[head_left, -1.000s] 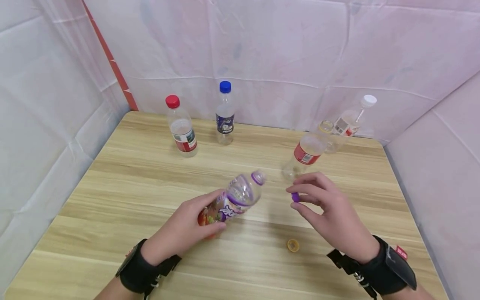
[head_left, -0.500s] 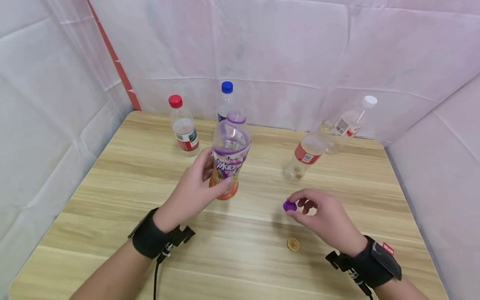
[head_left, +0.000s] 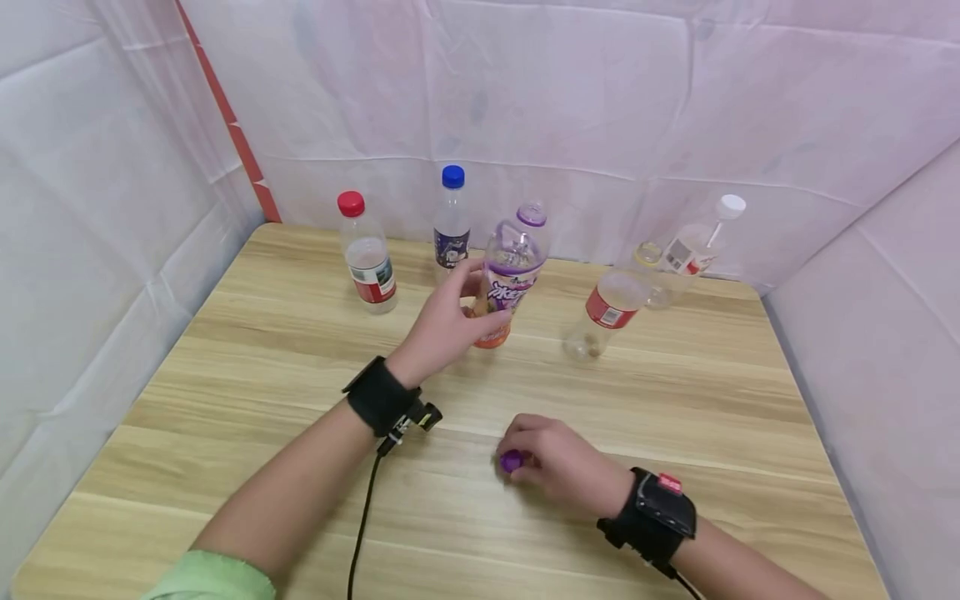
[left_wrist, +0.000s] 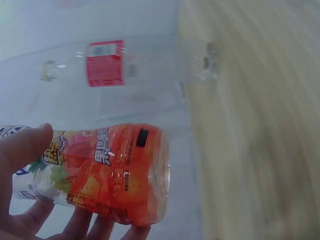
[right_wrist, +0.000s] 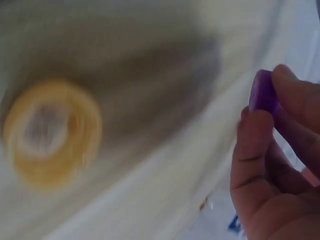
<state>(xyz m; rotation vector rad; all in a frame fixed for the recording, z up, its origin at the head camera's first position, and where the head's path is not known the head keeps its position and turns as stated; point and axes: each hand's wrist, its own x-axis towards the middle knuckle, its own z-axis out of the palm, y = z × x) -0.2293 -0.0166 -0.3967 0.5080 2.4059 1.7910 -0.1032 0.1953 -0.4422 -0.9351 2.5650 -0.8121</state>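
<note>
My left hand (head_left: 453,321) grips a plastic drink bottle (head_left: 516,265) with a purple-and-orange label and an uncapped neck. It tilts a little to the right near the back middle of the table. In the left wrist view, the thumb and fingers wrap round the bottle's orange label (left_wrist: 120,172). My right hand (head_left: 562,465) pinches a purple bottle cap (head_left: 512,461) between thumb and fingers, low over the table's front middle. The right wrist view has a yellow cap (right_wrist: 85,120) lying on the table beside that hand; in the head view the hand hides it.
On the wooden table (head_left: 300,417) stand a red-capped bottle (head_left: 370,267) and a blue-capped bottle (head_left: 451,225) at the back left. Toward the back right are an uncapped red-label bottle (head_left: 611,307) and a white-capped bottle (head_left: 693,250). White sheeting (head_left: 540,92) rises behind.
My left hand has carried the drink bottle from the middle toward the back, tipping it more upright, then rightward. My right hand has come leftward and down with the purple cap, over the yellow cap.
</note>
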